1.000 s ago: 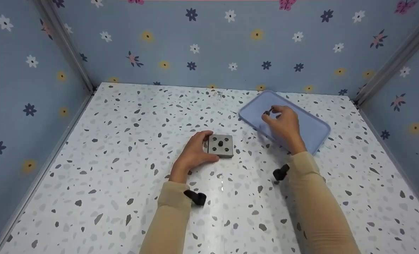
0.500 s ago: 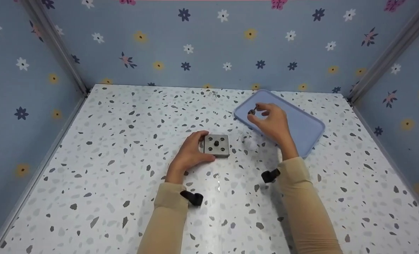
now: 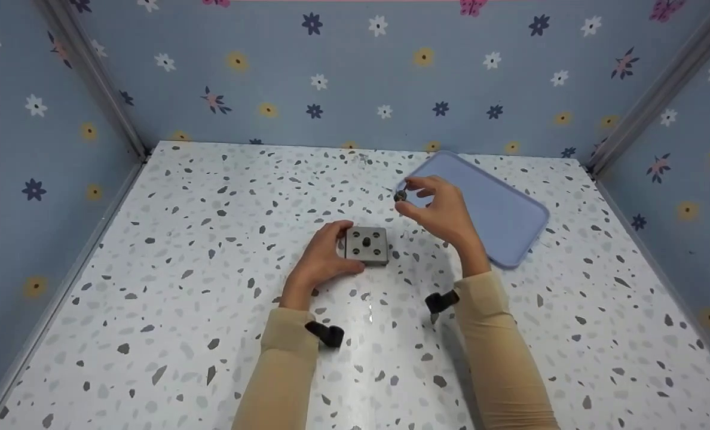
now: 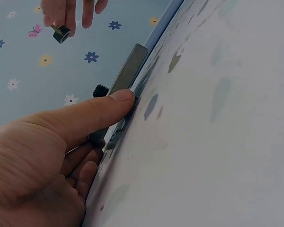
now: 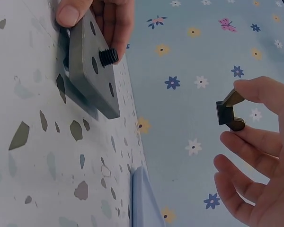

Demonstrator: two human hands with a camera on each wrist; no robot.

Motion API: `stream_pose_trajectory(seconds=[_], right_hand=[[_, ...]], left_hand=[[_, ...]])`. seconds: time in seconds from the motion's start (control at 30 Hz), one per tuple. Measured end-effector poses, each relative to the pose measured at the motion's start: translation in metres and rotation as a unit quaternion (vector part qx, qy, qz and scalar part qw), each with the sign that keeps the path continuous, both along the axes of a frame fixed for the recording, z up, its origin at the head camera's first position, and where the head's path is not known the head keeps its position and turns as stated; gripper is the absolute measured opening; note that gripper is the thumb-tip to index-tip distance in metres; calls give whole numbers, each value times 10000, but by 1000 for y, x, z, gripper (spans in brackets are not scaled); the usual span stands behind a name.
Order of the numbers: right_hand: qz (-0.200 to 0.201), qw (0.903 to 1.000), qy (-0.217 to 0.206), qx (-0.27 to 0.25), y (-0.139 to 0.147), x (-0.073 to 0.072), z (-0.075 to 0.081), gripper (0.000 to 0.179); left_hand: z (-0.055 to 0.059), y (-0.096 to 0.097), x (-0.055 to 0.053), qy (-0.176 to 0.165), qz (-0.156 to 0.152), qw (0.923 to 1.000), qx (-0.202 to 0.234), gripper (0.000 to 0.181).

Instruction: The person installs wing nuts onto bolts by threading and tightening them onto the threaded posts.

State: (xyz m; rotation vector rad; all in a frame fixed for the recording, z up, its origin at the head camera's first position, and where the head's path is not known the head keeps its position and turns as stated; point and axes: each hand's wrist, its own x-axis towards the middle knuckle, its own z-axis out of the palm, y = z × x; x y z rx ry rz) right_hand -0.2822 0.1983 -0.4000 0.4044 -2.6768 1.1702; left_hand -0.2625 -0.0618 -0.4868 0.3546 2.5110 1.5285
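A square grey metal plate (image 3: pixel 367 254) with holes near its corners lies close over the speckled table. From its middle rises a black threaded stud (image 5: pixel 109 56), seen from the side in both wrist views. My left hand (image 3: pixel 321 257) grips the plate by two opposite edges, thumb on the near side and fingers on the far side. Up and to the right, my right hand (image 3: pixel 443 209) pinches a wing nut (image 5: pixel 226 113) between thumb and finger. Its dark body and brassy wings show in the right wrist view, in the air apart from the plate.
A light blue tray (image 3: pixel 504 224) lies at the back right, partly behind the right hand. Flowered panels (image 3: pixel 343 71) stand along the back and both sides of the speckled table (image 3: pixel 211 316).
My right hand has moved left with the wing nut, from over the tray to beyond its left edge. The left hand keeps its grip on the plate; the head view shifted slightly.
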Motion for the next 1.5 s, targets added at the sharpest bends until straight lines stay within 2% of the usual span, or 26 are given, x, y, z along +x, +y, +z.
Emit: stream_pose_trajectory(seconds=[0.33, 0.67, 0.83, 1.13, 1.5], right_hand=[[274, 9996, 17, -76, -6, 5, -5, 58], [693, 9972, 213, 166, -17, 6, -9, 57], [889, 9958, 138, 178, -19, 5, -11, 58], [1205, 9914, 66, 506, -24, 5, -18, 57], [1582, 9839, -388, 732, -25, 4, -23, 59]], left_hand=[[0, 3, 0, 6, -26, 9999, -100, 100], [0, -1, -2, 82, -89, 9999, -97, 100], [0, -1, -3, 87, -108, 9998, -114, 100], [0, -2, -1, 97, -64, 9998, -148, 100], [0, -1, 0, 131, -89, 9998, -94, 99]])
